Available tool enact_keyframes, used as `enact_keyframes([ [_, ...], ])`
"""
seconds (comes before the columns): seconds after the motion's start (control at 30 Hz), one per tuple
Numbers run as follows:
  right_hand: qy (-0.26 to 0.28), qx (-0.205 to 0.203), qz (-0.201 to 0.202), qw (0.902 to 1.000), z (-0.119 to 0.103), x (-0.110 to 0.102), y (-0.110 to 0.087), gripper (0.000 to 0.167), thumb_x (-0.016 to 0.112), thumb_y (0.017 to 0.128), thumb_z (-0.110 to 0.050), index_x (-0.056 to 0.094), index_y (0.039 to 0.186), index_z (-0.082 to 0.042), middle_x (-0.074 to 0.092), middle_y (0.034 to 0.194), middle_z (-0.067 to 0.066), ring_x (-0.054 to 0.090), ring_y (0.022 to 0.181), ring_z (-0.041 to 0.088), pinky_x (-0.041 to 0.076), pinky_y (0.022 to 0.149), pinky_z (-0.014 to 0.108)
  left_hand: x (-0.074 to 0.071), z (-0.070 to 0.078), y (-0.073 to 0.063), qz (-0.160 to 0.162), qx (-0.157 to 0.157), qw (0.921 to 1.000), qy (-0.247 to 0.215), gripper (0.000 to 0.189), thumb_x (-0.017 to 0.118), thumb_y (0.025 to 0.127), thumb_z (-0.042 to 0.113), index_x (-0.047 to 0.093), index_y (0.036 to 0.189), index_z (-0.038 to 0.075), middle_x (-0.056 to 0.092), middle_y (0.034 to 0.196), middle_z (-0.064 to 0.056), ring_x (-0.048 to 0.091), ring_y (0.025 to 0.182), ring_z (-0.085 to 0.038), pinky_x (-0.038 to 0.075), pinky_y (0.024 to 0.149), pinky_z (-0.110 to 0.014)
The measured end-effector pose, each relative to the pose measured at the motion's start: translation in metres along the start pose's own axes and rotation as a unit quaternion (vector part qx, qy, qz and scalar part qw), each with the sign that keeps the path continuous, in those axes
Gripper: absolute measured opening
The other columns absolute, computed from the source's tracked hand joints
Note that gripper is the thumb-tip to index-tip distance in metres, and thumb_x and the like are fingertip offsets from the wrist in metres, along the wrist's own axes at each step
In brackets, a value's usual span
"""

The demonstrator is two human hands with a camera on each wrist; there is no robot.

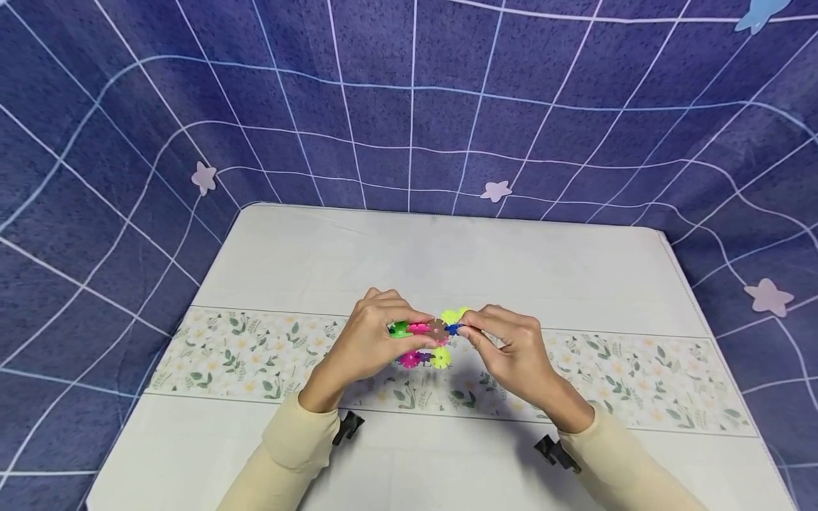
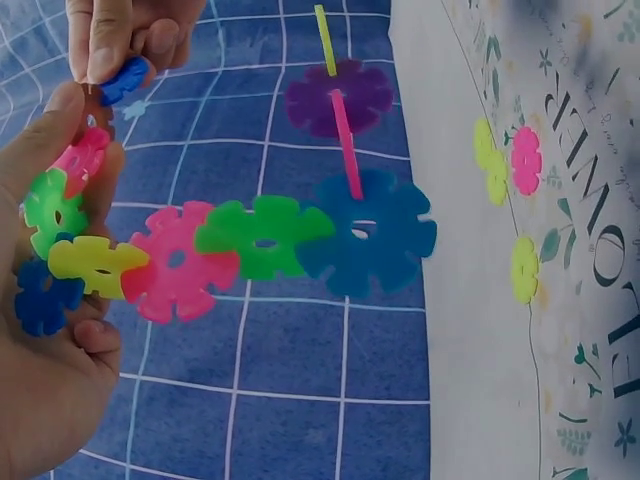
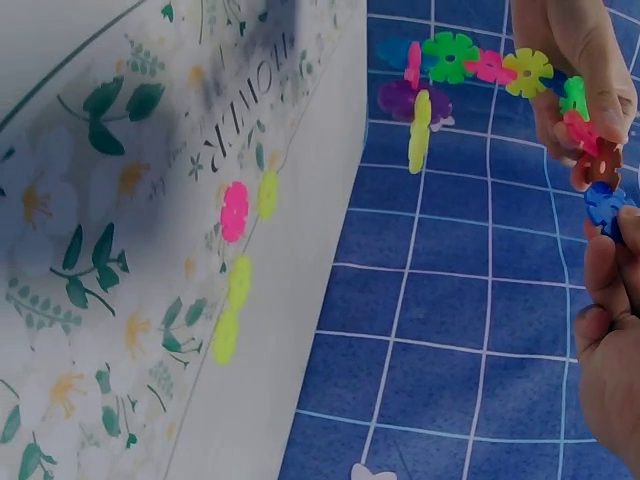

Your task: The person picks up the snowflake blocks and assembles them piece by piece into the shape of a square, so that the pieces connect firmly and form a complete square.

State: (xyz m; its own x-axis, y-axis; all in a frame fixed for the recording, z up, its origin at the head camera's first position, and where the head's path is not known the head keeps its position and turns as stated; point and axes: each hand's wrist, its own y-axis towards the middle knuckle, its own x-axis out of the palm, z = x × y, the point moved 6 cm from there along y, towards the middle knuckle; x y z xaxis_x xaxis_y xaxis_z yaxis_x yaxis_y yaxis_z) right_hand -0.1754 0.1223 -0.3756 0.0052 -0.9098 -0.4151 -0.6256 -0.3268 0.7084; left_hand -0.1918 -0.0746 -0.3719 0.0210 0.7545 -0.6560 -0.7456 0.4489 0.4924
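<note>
My left hand (image 1: pixel 373 333) grips one end of a chain of interlocking plastic flower discs, around a green disc (image 2: pixel 56 213) and a pink disc (image 2: pixel 82 157). From there the chain runs through a dark blue disc (image 2: pixel 45 300), a yellow disc (image 2: pixel 95 262), more pink and green, a teal disc (image 2: pixel 375 255) and a purple disc (image 2: pixel 310 100), ending in an edge-on yellow one. A brown disc (image 3: pixel 602 168) sits at the held end. My right hand (image 1: pixel 514 348) pinches a blue disc (image 3: pixel 605 207) against the brown one; whether their slots are joined cannot be told.
On the white table (image 1: pixel 319 248) lie a loose pink disc (image 3: pixel 235 211) and several yellow discs (image 3: pixel 232 310), near a floral printed strip (image 1: pixel 255 348). A blue gridded cloth (image 1: pixel 409 113) with star shapes rises behind the table.
</note>
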Motion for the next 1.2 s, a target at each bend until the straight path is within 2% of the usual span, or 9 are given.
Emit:
enact_keyframes([
  [0.2,0.005,0.002,-0.009,0.9999,0.004,0.005,-0.003,0.013,0.075,0.088,0.007,0.079,0.099,0.001,0.075,0.083,0.009,0.065,0.070,0.011,0.049,0.065,0.015,0.001,-0.001,0.001,-0.016,-0.009,0.9998,0.001,0.030,0.093,0.073,0.029,0.084,0.097,0.013,0.077,0.082,0.007,0.061,0.077,-0.005,0.034,0.077,-0.029],
  [0.43,0.018,0.039,-0.010,0.9990,0.007,0.010,-0.005,0.016,0.076,0.088,0.007,0.080,0.100,-0.002,0.074,0.082,0.010,0.059,0.067,0.008,0.045,0.061,0.016,0.001,-0.009,0.003,-0.044,-0.047,0.9973,-0.034,0.028,0.093,0.074,0.031,0.084,0.097,0.018,0.077,0.084,0.011,0.063,0.081,-0.002,0.040,0.090,-0.042],
  [0.53,0.016,0.061,-0.025,0.9977,0.008,0.013,-0.005,0.017,0.076,0.088,0.006,0.080,0.100,-0.005,0.075,0.084,0.007,0.062,0.069,0.007,0.048,0.063,0.016,0.002,-0.014,0.000,-0.059,-0.072,0.9951,-0.034,0.026,0.092,0.076,0.031,0.084,0.098,0.020,0.078,0.087,0.012,0.064,0.083,-0.002,0.041,0.088,-0.038],
  [0.63,0.006,0.076,-0.048,0.9960,0.010,0.017,-0.004,0.013,0.076,0.090,0.002,0.081,0.098,-0.008,0.076,0.085,0.003,0.063,0.070,0.006,0.051,0.065,0.016,0.005,-0.017,-0.005,-0.077,-0.089,0.9929,-0.016,0.029,0.092,0.077,0.034,0.083,0.102,0.022,0.078,0.092,0.013,0.066,0.088,-0.005,0.040,0.085,-0.034],
  [0.73,0.007,0.083,-0.073,0.9939,0.011,0.021,-0.002,0.008,0.076,0.092,-0.005,0.081,0.097,-0.009,0.077,0.086,0.004,0.066,0.073,0.006,0.053,0.068,0.016,0.006,-0.015,-0.008,-0.084,-0.084,0.9928,0.011,0.031,0.089,0.080,0.038,0.081,0.107,0.024,0.077,0.100,0.012,0.067,0.097,-0.010,0.038,0.089,-0.035],
  [0.87,0.011,0.081,-0.091,0.9925,0.011,0.024,0.000,0.007,0.077,0.092,-0.007,0.081,0.097,-0.010,0.079,0.087,0.004,0.072,0.079,0.008,0.057,0.072,0.018,0.006,-0.009,-0.006,-0.064,-0.065,0.9954,0.029,0.021,0.085,0.086,0.036,0.082,0.104,0.025,0.076,0.104,0.011,0.065,0.103,-0.011,0.037,0.091,-0.038],
  [0.97,0.003,0.074,-0.092,0.9930,0.011,0.025,0.002,0.010,0.080,0.088,-0.005,0.082,0.096,-0.011,0.079,0.087,0.002,0.073,0.077,0.008,0.057,0.070,0.020,0.006,-0.007,-0.004,-0.055,-0.060,0.9963,0.026,0.010,0.086,0.085,0.029,0.083,0.094,0.024,0.076,0.097,0.012,0.064,0.098,-0.009,0.038,0.091,-0.038],
  [1.07,-0.007,0.074,-0.089,0.9933,0.011,0.027,0.004,0.010,0.082,0.086,-0.005,0.082,0.094,-0.011,0.080,0.086,0.001,0.072,0.075,0.007,0.056,0.067,0.022,0.006,-0.007,-0.003,-0.062,-0.061,0.9960,0.019,0.008,0.088,0.084,0.025,0.083,0.090,0.023,0.076,0.092,0.013,0.064,0.093,-0.007,0.037,0.088,-0.035],
  [1.2,0.008,0.102,-0.081,0.9915,0.015,0.023,0.008,0.007,0.081,0.088,-0.005,0.081,0.094,-0.009,0.079,0.085,0.002,0.066,0.070,0.006,0.053,0.063,0.022,0.007,-0.010,-0.004,-0.069,-0.076,0.9947,0.003,0.005,0.085,0.086,0.022,0.083,0.090,0.020,0.076,0.088,0.012,0.065,0.083,-0.007,0.039,0.084,-0.032],
])
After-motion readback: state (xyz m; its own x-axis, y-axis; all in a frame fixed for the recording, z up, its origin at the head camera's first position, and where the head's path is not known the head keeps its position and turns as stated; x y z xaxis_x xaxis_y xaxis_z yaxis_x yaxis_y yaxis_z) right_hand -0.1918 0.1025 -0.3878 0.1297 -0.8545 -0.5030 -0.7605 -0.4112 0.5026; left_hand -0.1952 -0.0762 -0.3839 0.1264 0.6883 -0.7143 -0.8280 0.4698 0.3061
